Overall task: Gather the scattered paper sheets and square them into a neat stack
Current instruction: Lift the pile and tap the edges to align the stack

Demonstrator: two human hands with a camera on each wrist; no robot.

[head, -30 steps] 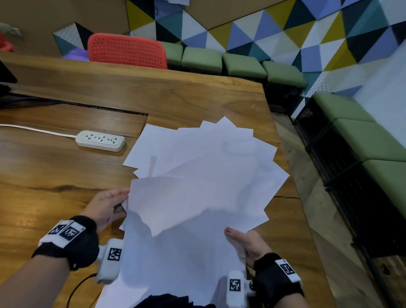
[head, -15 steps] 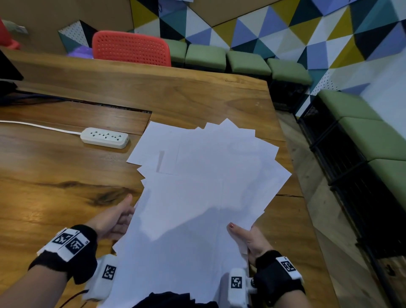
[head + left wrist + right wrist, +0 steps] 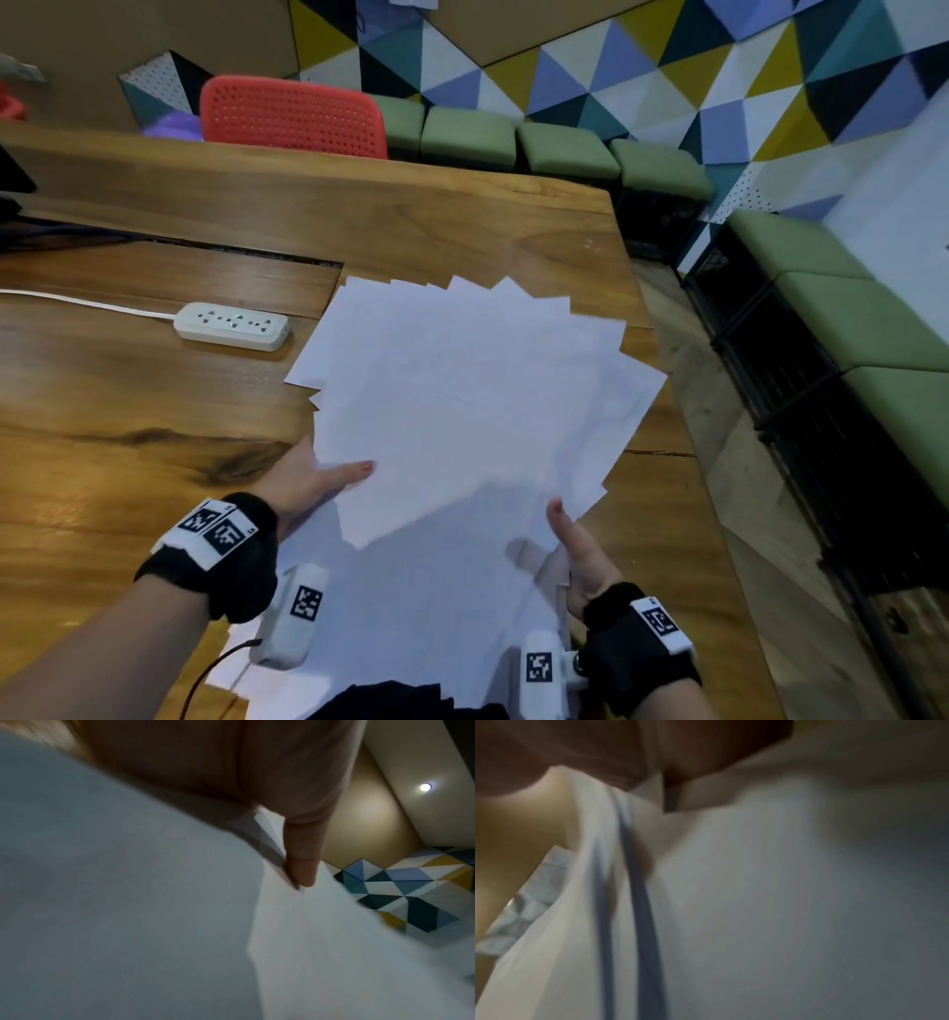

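- Holding a fanned sheaf of paper sheets (image 3: 462, 411) above the wooden table (image 3: 128, 411), the person risks the far sheets, splayed toward 12 and 2 o'clock, sliding out; only the near edges are held, so my guess is a tilt would spill them.
- Left hand (image 3: 303, 483) pinches the sheaf's 9 o'clock edge, thumb on top, the other fingers hidden beneath.
- Right hand (image 3: 575, 555) grips the 5 o'clock corner, thumb above, fingers showing only as a shadow through the paper.
- Squaring while the sheets are this splayed could crease corners.
- Power strip (image 3: 233, 326) sits at 10 o'clock, near the paper's far-left corner; a sweep might snag it.
- Both wrist views are blurred; sheet count cannot be told.
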